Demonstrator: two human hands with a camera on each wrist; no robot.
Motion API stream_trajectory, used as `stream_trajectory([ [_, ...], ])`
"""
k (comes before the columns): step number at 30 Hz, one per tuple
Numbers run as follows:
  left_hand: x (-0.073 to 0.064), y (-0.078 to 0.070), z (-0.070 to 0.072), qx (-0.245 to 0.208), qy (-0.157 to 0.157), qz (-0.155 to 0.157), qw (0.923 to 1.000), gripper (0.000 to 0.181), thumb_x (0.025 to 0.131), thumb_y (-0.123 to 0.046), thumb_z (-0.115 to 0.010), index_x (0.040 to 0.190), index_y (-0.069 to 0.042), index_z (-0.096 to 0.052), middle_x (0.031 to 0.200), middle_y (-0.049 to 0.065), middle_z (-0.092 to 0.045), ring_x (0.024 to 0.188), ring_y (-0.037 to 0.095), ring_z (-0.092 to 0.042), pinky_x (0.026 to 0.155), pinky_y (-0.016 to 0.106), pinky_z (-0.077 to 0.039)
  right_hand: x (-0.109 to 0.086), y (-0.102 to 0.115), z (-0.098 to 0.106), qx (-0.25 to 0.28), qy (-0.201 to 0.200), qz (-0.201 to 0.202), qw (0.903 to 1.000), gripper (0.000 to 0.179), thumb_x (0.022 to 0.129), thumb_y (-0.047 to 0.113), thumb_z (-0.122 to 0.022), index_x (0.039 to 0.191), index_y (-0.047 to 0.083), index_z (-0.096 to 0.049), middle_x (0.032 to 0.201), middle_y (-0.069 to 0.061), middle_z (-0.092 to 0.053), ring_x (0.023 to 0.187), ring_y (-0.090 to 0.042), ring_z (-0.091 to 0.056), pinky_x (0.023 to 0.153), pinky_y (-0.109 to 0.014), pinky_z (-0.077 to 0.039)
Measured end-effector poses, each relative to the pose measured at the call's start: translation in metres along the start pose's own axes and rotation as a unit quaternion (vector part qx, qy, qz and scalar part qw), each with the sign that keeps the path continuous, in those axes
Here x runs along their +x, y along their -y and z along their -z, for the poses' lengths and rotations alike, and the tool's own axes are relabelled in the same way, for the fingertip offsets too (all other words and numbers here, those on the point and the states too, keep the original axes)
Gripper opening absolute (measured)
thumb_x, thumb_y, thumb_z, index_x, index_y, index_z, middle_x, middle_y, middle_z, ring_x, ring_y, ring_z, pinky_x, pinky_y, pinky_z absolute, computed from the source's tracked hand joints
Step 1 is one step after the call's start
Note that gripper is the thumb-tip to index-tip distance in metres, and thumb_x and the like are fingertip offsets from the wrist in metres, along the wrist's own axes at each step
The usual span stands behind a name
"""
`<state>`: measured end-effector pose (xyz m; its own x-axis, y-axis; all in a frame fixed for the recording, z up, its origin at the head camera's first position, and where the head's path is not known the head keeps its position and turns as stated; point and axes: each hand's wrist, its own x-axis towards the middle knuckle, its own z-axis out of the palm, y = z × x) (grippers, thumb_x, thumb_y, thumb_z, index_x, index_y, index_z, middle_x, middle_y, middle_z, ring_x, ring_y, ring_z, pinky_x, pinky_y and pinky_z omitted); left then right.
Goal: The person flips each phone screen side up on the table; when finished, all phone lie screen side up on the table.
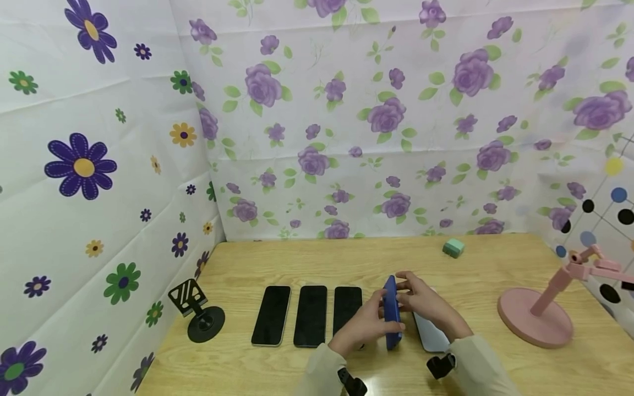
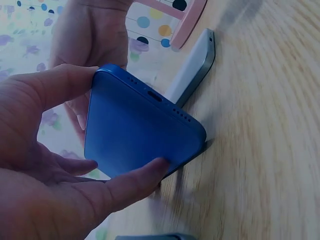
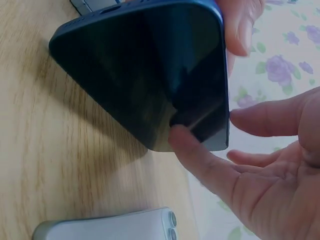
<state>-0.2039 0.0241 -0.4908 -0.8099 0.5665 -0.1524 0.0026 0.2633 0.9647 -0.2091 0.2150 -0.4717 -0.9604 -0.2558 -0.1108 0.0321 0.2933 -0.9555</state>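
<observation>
A blue phone [image 1: 391, 313] stands tilted up on its long edge between my two hands. My left hand [image 1: 364, 325] grips it near its port end, with one digit on the blue back [image 2: 130, 130] and another at the edge. My right hand [image 1: 426, 302] holds its far end, one digit against the dark screen [image 3: 145, 75] and another at the edge. Under my right hand a light-coloured phone [image 1: 432, 334] lies back up, partly covered. To the left, a dark-screened phone [image 1: 348, 305] is partly hidden by my left hand.
Two more dark-screened phones, one at the left [image 1: 271, 316] and one in the middle [image 1: 311, 316], lie in a row. A black stand [image 1: 205, 324] is at the far left, a pink stand [image 1: 535, 318] at the right. A small green block [image 1: 453, 248] sits near the back edge.
</observation>
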Motion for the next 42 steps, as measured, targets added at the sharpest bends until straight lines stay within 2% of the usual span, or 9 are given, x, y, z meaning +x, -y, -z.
stream_trajectory([
  [3,-0.003,0.0,0.003,-0.026,0.003,-0.001,0.9997,0.084,0.091,-0.013,-0.075,0.159,-0.009,-0.027,0.145,0.02,-0.048,0.121,0.031,-0.06,0.089,0.047,-0.054,0.0,0.0,-0.001,0.005,0.014,-0.013,0.9998,0.053,0.103,0.003,-0.049,0.15,-0.01,-0.028,0.135,-0.033,-0.049,0.111,-0.038,-0.063,0.087,-0.051,-0.054],
  [7,-0.007,-0.001,0.007,-0.059,0.005,-0.008,0.9982,0.078,0.091,-0.005,-0.073,0.157,-0.01,-0.032,0.139,0.019,-0.049,0.115,0.031,-0.061,0.081,0.045,-0.058,-0.001,-0.002,-0.001,-0.001,0.045,-0.025,0.9987,0.051,0.107,0.014,-0.05,0.147,-0.011,-0.032,0.12,-0.025,-0.057,0.101,-0.036,-0.065,0.081,-0.052,-0.055],
  [12,-0.01,-0.001,0.011,-0.066,0.003,-0.017,0.9977,0.074,0.09,0.001,-0.071,0.155,-0.01,-0.037,0.131,0.015,-0.052,0.116,0.032,-0.061,0.079,0.043,-0.058,0.0,-0.006,-0.002,0.0,0.066,-0.038,0.9971,0.054,0.108,0.024,-0.05,0.145,-0.012,-0.034,0.104,-0.021,-0.057,0.086,-0.033,-0.062,0.074,-0.049,-0.056],
  [16,-0.011,0.0,0.013,-0.072,0.003,-0.018,0.9973,0.074,0.09,0.002,-0.07,0.155,-0.009,-0.036,0.129,0.014,-0.053,0.114,0.031,-0.061,0.08,0.043,-0.058,0.002,-0.006,-0.004,-0.008,0.063,-0.045,0.997,0.055,0.108,0.027,-0.05,0.145,-0.011,-0.036,0.098,-0.019,-0.056,0.079,-0.029,-0.058,0.07,-0.046,-0.054],
  [24,-0.01,0.001,0.012,-0.11,0.009,-0.021,0.9937,0.073,0.09,0.006,-0.066,0.155,-0.002,-0.034,0.131,0.024,-0.05,0.114,0.038,-0.062,0.08,0.042,-0.058,0.002,-0.002,-0.008,-0.043,0.036,-0.056,0.9968,0.056,0.106,0.029,-0.055,0.143,-0.01,-0.04,0.107,-0.021,-0.059,0.083,-0.033,-0.061,0.066,-0.044,-0.054],
  [31,-0.008,0.003,0.01,-0.105,-0.006,-0.014,0.9943,0.07,0.089,0.012,-0.064,0.152,0.001,-0.037,0.128,0.02,-0.052,0.112,0.037,-0.063,0.078,0.04,-0.058,0.004,0.0,-0.012,-0.052,0.014,-0.072,0.9959,0.05,0.103,0.025,-0.061,0.139,-0.007,-0.045,0.093,-0.021,-0.059,0.069,-0.027,-0.056,0.059,-0.041,-0.051],
  [36,-0.008,0.003,0.011,-0.096,-0.014,-0.017,0.9951,0.065,0.086,0.017,-0.063,0.147,0.005,-0.043,0.123,0.018,-0.053,0.108,0.037,-0.064,0.076,0.037,-0.058,0.004,-0.001,-0.012,-0.073,0.007,-0.07,0.9949,0.048,0.1,0.022,-0.065,0.135,-0.007,-0.048,0.106,-0.02,-0.06,0.075,-0.027,-0.057,0.06,-0.041,-0.051],
  [39,-0.009,0.003,0.012,-0.082,-0.025,-0.016,0.9962,0.055,0.084,0.019,-0.062,0.137,0.006,-0.051,0.119,0.018,-0.054,0.102,0.035,-0.067,0.072,0.035,-0.057,0.003,-0.002,-0.012,-0.077,0.008,-0.071,0.9944,0.049,0.099,0.019,-0.066,0.135,-0.009,-0.047,0.119,-0.024,-0.057,0.076,-0.028,-0.057,0.061,-0.041,-0.05],
  [42,-0.009,0.003,0.012,-0.072,-0.036,-0.015,0.9966,0.046,0.084,0.019,-0.063,0.127,0.005,-0.058,0.115,0.018,-0.056,0.098,0.033,-0.068,0.069,0.033,-0.056,0.003,-0.004,-0.012,-0.076,0.005,-0.074,0.9943,0.049,0.099,0.017,-0.066,0.135,-0.009,-0.047,0.126,-0.027,-0.054,0.074,-0.027,-0.056,0.06,-0.041,-0.049],
])
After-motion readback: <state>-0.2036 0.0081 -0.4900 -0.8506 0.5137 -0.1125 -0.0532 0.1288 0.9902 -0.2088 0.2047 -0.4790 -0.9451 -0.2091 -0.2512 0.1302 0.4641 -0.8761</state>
